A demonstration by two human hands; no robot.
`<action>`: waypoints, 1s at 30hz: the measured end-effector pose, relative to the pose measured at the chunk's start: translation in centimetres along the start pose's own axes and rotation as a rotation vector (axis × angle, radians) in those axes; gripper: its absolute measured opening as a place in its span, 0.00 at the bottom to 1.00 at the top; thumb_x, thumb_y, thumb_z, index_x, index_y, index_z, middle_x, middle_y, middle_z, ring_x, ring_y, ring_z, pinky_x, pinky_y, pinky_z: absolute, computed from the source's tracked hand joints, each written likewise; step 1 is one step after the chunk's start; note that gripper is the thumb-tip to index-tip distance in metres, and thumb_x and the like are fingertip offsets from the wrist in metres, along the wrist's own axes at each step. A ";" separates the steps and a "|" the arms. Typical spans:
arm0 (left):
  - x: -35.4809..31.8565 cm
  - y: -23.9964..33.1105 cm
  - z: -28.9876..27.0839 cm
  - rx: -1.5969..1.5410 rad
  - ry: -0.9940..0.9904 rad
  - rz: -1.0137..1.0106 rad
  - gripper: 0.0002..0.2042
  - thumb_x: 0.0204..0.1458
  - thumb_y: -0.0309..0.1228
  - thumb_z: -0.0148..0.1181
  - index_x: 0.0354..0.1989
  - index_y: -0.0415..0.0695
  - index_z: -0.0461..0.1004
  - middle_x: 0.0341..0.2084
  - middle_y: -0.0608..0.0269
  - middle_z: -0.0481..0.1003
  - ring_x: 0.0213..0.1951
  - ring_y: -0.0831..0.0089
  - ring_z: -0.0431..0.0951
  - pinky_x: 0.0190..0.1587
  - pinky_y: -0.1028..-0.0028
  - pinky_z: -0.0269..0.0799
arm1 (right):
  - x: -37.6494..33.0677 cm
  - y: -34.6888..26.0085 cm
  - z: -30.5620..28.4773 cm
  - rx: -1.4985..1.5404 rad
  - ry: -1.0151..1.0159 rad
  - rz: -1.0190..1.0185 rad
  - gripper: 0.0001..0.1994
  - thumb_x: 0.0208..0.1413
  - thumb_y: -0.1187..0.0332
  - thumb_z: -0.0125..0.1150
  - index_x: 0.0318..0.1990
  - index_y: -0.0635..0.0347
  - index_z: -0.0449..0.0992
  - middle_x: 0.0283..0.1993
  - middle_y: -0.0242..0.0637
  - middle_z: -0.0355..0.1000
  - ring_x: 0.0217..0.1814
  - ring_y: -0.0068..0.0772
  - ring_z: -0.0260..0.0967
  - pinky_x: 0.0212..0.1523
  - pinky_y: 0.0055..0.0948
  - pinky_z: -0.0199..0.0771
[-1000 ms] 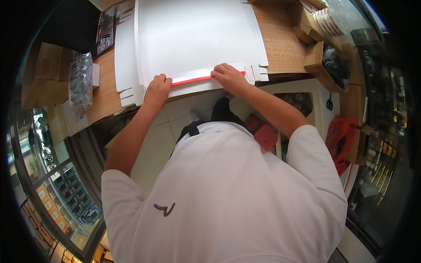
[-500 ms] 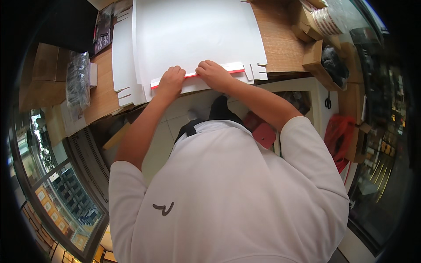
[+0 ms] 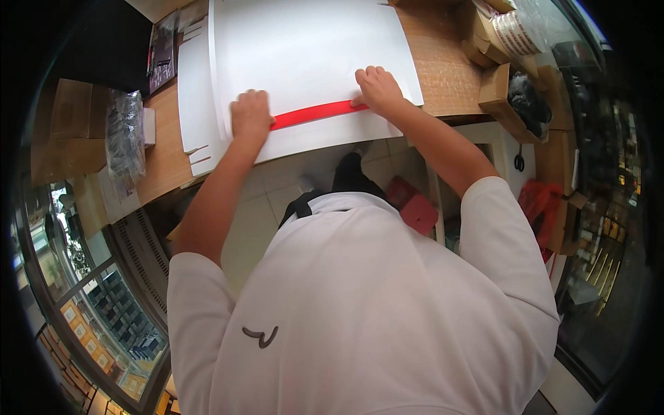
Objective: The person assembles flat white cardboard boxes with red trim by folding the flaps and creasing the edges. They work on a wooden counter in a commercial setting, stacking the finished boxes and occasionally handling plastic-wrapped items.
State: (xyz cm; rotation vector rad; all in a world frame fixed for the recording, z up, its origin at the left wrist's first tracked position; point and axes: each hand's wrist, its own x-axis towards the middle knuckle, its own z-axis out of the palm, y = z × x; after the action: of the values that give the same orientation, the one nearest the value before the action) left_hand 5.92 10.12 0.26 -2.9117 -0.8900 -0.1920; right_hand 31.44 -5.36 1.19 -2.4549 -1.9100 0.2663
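Observation:
In front of me a white cardboard sheet (image 3: 311, 55) lies on top of other white sheeting on the table. Along its near edge a narrow red flap (image 3: 315, 114) is folded up, red side toward me. My left hand (image 3: 250, 114), slightly blurred, is closed around the flap's left end with curled fingers. At the opposite end my right hand (image 3: 377, 88) grips the flap, thumb on the red face and fingers over the white side. Slots are cut in the left corner of the lower white sheet (image 3: 197, 128).
On the left stand a brown carton (image 3: 81, 111) and a plastic-wrapped bundle (image 3: 124, 131). An open carton with black contents (image 3: 515, 100) and a tape roll (image 3: 515, 33) sit at the right. Black scissors (image 3: 519, 160) hang below; a red stool (image 3: 418, 207) is under the table.
My hands have spread apart from near the middle to the flap's two ends. The flap has risen and shows a much wider red band.

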 end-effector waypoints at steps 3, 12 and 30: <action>0.2 2.8 2.4 -0.363 -0.306 -0.081 0.12 0.50 0.37 0.56 0.35 0.41 0.71 0.27 0.53 0.76 0.34 0.55 0.78 0.34 0.57 0.72 | 0.7 -1.1 -0.3 0.083 -0.108 0.077 0.14 0.51 0.57 0.61 0.36 0.58 0.71 0.33 0.44 0.74 0.40 0.47 0.72 0.40 0.43 0.71; -1.3 3.5 2.7 -0.307 -0.111 -0.193 0.20 0.53 0.49 0.55 0.20 0.45 0.72 0.17 0.56 0.75 0.24 0.57 0.77 0.28 0.60 0.73 | 0.2 -4.5 3.3 0.176 0.145 0.064 0.23 0.57 0.48 0.52 0.21 0.57 0.75 0.20 0.43 0.73 0.24 0.46 0.72 0.29 0.43 0.71; -0.8 6.4 -1.7 -0.341 0.472 0.070 0.15 0.47 0.32 0.64 0.42 0.43 0.73 0.37 0.59 0.76 0.39 0.60 0.76 0.47 0.62 0.69 | -3.2 3.8 -1.7 0.959 0.469 0.551 0.18 0.57 0.58 0.58 0.23 0.63 0.75 0.19 0.38 0.70 0.22 0.24 0.65 0.26 0.28 0.65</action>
State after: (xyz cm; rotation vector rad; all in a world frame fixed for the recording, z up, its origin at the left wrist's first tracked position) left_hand 8.71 4.23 1.46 -2.9662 -0.7287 -1.0666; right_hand 34.59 -9.26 2.82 -2.0085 -0.6356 0.4293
